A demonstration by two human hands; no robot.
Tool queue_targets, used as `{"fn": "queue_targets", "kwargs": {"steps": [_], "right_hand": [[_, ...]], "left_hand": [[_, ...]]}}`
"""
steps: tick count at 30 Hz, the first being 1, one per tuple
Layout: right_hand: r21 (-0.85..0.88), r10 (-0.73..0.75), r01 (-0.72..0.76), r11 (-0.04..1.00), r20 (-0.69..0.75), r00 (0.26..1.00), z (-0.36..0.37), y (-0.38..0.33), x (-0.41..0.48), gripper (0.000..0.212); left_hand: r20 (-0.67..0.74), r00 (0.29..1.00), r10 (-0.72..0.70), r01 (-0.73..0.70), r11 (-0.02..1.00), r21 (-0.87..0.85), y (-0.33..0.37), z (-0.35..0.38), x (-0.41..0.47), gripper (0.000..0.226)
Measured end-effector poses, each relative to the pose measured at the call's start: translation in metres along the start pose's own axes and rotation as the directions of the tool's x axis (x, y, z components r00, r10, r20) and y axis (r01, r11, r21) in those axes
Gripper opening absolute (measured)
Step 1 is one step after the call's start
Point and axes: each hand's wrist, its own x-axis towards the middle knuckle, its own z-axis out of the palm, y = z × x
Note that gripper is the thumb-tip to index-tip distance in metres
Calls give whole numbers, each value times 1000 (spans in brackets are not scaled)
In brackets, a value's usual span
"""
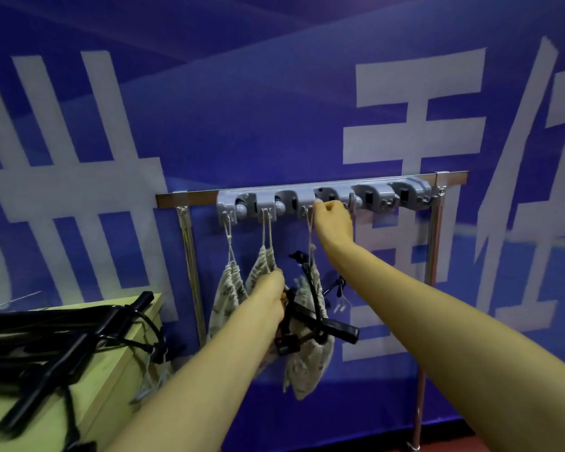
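Observation:
A grey holder bar (pixel 411 190) with several clamp slots and small hooks is fixed to a metal rail. Three patterned drawstring bags hang from its hooks: one at the left (pixel 227 295), a middle one (pixel 261 265) and a third (pixel 310 357). My right hand (pixel 333 220) is raised to the bar, its fingers curled at the hook where the third bag's string hangs. Lower down, my left hand (pixel 268 295) grips a bundle of black straps and clips (pixel 320 327) in front of the bags.
A yellow-green table (pixel 118 367) at the lower left carries a heap of black hangers (pixel 46 334). The rail stands on two metal legs (pixel 190 262) against a blue banner wall with large white characters. A strip of red floor shows at the lower right.

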Motion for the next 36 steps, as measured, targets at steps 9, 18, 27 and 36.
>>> {"fn": "queue_targets", "kwargs": {"steps": [9,18,27,36], "right_hand": [[-11,-118,120,993,95,988,18,-55,-94,46],[40,-172,171,984,421,891,107,-112,-204,46],[18,-202,334,942,827,524,202,-139,-329,46],[-177,69,554,814,975,210,256,-116,-363,28]], "left_hand": [[-55,993,100,-99,995,9,36,-92,-81,39],[-299,924,238,-208,970,128,46,-255,-166,34],[-548,677,491,-40,768,639,18,-441,-220,46],[-616,636,465,168,695,699,-1,-517,-220,38]]}}
